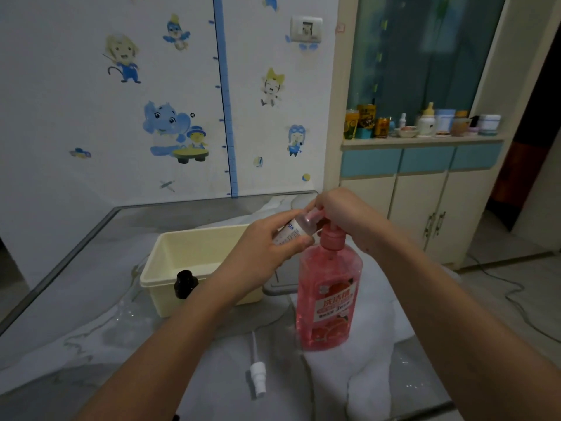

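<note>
The left hand's [267, 249] fingers wrap a small clear bottle [294, 229], paper-labelled and tilted, its neck up at the pink pump head [332, 235]. The right hand [337, 212] curls over that pump. Beneath it, the tall translucent soap bottle [329, 296] stands on the glossy marbled table [91, 268]. A cream plastic tub [188, 253] sits behind, with a dark bottle [185, 282] at its front and a white sprayer [258, 375] lying loose nearby.

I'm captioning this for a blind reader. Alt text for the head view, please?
A left hand holds a small clear bottle tilted at the spout of a pink pump bottle, while the right hand grips its pump head. A white spray pump lies on the table nearby.
</note>
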### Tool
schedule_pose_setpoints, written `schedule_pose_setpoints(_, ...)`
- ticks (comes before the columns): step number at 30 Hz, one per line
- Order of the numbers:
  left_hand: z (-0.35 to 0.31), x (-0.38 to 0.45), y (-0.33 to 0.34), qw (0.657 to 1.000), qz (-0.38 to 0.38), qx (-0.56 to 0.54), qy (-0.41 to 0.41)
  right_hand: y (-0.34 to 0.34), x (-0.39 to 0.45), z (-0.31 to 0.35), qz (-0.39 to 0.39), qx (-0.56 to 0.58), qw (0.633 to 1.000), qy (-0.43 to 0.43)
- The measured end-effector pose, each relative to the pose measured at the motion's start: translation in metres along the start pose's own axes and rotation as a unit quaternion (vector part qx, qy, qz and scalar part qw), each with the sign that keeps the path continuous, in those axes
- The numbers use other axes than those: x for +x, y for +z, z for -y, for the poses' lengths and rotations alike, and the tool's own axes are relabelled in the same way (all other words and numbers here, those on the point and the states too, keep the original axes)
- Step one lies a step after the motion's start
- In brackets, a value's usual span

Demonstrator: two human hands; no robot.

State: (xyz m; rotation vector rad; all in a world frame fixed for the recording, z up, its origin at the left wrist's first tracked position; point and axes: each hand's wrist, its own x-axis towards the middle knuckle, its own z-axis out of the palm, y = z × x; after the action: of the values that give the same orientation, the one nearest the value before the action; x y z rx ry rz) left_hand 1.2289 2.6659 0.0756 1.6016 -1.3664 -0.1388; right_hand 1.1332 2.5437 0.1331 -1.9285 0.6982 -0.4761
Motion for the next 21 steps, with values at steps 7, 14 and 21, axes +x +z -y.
schedule_pose_setpoints(7, 0.006, -0.002, 0.004, 1.000, 0.009, -0.008, 0.008, 0.006, -0.008, -0.011, -0.020, 0.092, 0.995, 0.022)
schedule_pose_setpoints(14, -0.001, 0.002, 0.001, 1.000, 0.000, 0.002, 0.001, -0.001, -0.007, 0.000, -0.004, 0.025, 1.000, 0.010)
schedule_pose_setpoints(21, 0.004, 0.000, 0.002, 1.000, 0.001, -0.002, 0.009, 0.004, -0.003, -0.006, -0.017, 0.038, 0.999, 0.008)
